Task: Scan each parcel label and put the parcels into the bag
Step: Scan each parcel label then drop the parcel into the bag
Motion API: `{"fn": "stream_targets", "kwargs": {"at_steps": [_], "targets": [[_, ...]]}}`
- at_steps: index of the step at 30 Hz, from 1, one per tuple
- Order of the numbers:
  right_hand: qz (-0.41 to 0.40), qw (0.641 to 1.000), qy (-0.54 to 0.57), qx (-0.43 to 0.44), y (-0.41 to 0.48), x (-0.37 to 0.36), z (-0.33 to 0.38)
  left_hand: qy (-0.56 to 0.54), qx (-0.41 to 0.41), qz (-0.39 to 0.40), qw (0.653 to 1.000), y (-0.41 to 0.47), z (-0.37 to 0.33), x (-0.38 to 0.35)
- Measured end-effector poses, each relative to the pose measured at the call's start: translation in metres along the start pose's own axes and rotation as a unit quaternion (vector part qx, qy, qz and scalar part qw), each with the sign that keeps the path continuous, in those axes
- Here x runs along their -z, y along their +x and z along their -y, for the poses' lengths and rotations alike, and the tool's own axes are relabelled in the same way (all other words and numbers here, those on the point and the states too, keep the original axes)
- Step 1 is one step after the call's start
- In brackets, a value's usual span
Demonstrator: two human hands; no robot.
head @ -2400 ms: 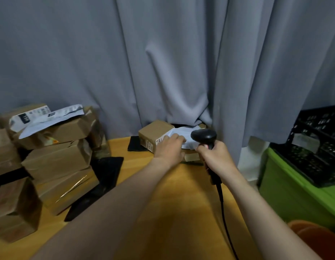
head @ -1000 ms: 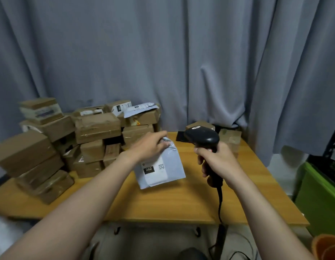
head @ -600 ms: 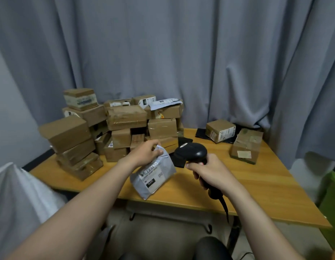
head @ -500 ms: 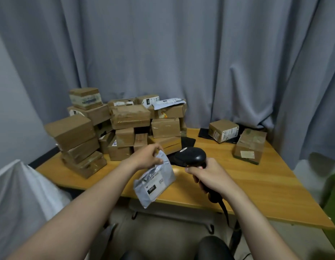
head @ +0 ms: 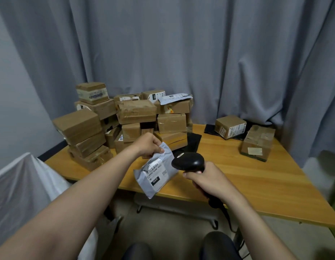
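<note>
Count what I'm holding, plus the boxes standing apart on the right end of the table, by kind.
grey mailer: 1
scanner: 1
cardboard boxes: 2
Total: 4

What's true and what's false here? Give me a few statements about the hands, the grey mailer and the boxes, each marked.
1. The left hand pinches the grey mailer by its top edge. True.
2. The right hand grips a black scanner. True.
3. Cardboard boxes are piled on the table's left part. True.
4. The mailer lies flat on the table. False: it hangs in the air above the table's near edge.
5. The mailer's barcode label faces away from the camera. False: it faces the camera.
</note>
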State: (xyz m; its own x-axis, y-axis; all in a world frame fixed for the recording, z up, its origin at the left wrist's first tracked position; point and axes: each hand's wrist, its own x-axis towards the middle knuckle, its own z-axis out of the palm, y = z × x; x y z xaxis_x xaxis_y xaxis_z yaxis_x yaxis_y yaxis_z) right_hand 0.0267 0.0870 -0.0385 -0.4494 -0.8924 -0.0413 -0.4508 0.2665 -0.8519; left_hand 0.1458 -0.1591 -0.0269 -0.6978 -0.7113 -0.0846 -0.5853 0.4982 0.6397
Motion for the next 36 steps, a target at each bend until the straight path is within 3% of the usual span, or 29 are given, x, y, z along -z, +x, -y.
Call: {"fn": "stream_targets", "kwargs": {"at_steps": [5,26,36], "targets": [[0.024,0.999,-0.019,0.021,-0.006,-0.002,0.002,-0.002,-0.006,-0.040,0.999,0.003,-0.004,0.009],[0.029,0.999,-0.006,0.029,-0.006,-0.010,0.003,-0.035,0.017,-0.064,0.997,-0.005,0.008,0.010],[-0.040,0.996,0.073,0.032,0.011,-0.044,0.016,-0.078,0.059,-0.125,0.987,-0.053,0.027,0.043]]}}
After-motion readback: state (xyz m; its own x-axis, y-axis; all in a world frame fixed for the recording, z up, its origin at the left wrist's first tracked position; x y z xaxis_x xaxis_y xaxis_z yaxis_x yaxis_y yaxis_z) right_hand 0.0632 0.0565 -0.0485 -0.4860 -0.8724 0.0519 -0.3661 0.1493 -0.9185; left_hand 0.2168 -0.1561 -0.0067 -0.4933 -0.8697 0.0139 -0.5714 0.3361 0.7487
